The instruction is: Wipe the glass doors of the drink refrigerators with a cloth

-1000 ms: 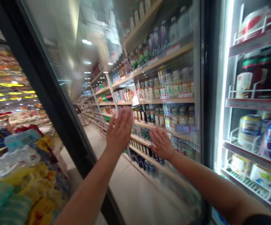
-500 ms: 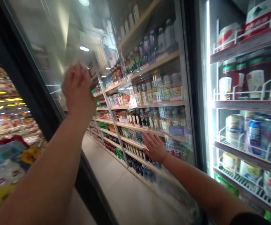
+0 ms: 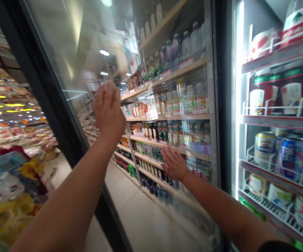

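Observation:
In the head view, a tall glass door (image 3: pixel 75 70) with a dark frame stands swung open in front of me. My left hand (image 3: pixel 108 110) is raised at the glass on the left side of the pane. Its fingers are bent and held together, blurred at the tips. Whatever lies under them, if anything, is hidden. Lower and to the right, my right hand (image 3: pixel 174 163) lies flat at the pane with its fingers spread. Nothing shows in that hand.
Right of the door, a lit fridge holds wire-fronted shelves (image 3: pixel 279 122) with bottles, cans (image 3: pixel 264 147) and tubs. Through the glass show long wooden shelves of bottles (image 3: pixel 188 99) and a pale floor (image 3: pixel 130 206). Colourful packaged goods (image 3: pixel 12 189) are stacked at the lower left.
My left hand has moved right and slightly down across the glass, its wrist turning. My right hand stays nearly in place. The whole view has shifted a little to the left.

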A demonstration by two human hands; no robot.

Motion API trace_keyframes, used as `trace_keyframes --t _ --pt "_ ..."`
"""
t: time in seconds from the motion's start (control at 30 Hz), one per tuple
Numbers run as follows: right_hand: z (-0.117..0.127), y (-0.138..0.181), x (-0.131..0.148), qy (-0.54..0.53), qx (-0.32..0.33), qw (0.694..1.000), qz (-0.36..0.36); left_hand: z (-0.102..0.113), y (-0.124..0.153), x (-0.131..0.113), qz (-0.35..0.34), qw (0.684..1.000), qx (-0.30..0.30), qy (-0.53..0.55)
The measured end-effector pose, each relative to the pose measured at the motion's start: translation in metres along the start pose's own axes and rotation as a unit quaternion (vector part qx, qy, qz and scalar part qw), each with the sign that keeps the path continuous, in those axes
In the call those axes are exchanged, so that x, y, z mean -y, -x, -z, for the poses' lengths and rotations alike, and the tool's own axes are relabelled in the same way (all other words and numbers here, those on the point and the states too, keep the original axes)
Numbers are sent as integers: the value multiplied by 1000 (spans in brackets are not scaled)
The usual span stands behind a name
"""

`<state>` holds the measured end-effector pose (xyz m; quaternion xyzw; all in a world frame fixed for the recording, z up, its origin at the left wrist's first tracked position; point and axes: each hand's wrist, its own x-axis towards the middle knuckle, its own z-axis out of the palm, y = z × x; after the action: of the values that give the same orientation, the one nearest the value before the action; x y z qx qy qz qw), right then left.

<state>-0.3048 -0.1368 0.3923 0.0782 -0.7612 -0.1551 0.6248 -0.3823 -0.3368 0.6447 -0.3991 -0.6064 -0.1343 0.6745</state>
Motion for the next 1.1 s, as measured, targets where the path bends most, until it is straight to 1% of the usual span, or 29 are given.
trace_keyframes --t 0.03,0.07,0.1,0.13,0.17,0.2,0.23,0.27,0.33,0.37,0.4,0.43,0.47,0.5,0.53,0.57,0.6,0.63,0.67,0.73,0.77,0.8,0.83,0.87,0.93,0.97,1.0,1.03,1.1 --pt "-1 0 0 3 2 1000 -1 -3 13 -5 -43 999 23 9" --pt "-2 1 0 8 2 1000 -3 -6 26 -11 -122 990 70 29" --pt "-3 1 0 11 2 1000 -4 -9 37 -16 -221 966 116 61" --pt "-4 0 0 15 1 1000 -4 -10 46 -19 -317 930 163 90" --pt "-5 0 0 18 1 1000 -4 -10 51 -19 -392 892 193 116" --pt "-6 0 0 20 1 1000 -4 -8 53 -15 -426 872 208 125" --pt "-6 -1 0 21 3 1000 -3 -5 51 -8 -421 875 207 121" --pt "-6 -1 0 21 5 1000 -2 -1 48 0 -375 902 189 103" --pt "-7 -1 -1 20 9 1000 -1 6 42 14 -188 976 105 40" --pt "-7 -1 -1 20 10 1000 -2 8 43 16 -94 994 54 6" --pt "-8 0 -1 20 11 1000 -3 9 47 15 -38 999 15 -18" --pt "-8 0 -1 20 13 1000 -5 8 54 11 -35 999 -3 -29" --pt "-9 1 -1 20 15 1000 -7 7 63 5 -92 995 7 -23" --pt "-9 1 -2 19 15 1000 -9 5 72 -1 -202 978 42 2" --pt "-10 2 -2 18 14 1000 -10 4 79 -5 -319 943 88 33" --pt "-10 2 -2 17 13 1000 -9 3 84 -7 -403 904 130 56" --pt "-10 2 -2 17 12 1000 -9 4 86 -6 -438 883 156 65" --pt "-10 2 -2 16 12 1000 -8 5 85 -3 -420 891 163 59" --pt "-10 2 -2 15 13 1000 -8 7 82 1 -353 923 148 40" --pt "-10 2 -3 11 14 1000 -8 11 77 7 -145 987 75 -13" --pt "-9 2 -3 9 14 1000 -8 12 77 7 -58 997 40 -31" --pt "-8 2 -3 7 13 1000 -8 13 80 4 -14 999 20 -38" --pt "-8 2 -3 6 10 1000 -8 12 86 -2 -22 999 22 -34" --pt "-7 2 -3 4 8 1000 -9 12 93 -8 -90 994 51 -14" --pt "-7 1 -3 3 4 1000 -12 9 106 -18 -295 946 128 49" --pt "-7 1 -2 2 3 1000 -14 8 110 -21 -343 924 155 65" --pt "-7 1 -3 2 4 1000 -14 8 112 -21 -337 924 168 67" --pt "-8 1 -3 2 5 1000 -14 7 111 -19 -279 945 164 56" --pt "-8 1 -4 2 6 1000 -10 7 107 -17 -101 987 127 18"
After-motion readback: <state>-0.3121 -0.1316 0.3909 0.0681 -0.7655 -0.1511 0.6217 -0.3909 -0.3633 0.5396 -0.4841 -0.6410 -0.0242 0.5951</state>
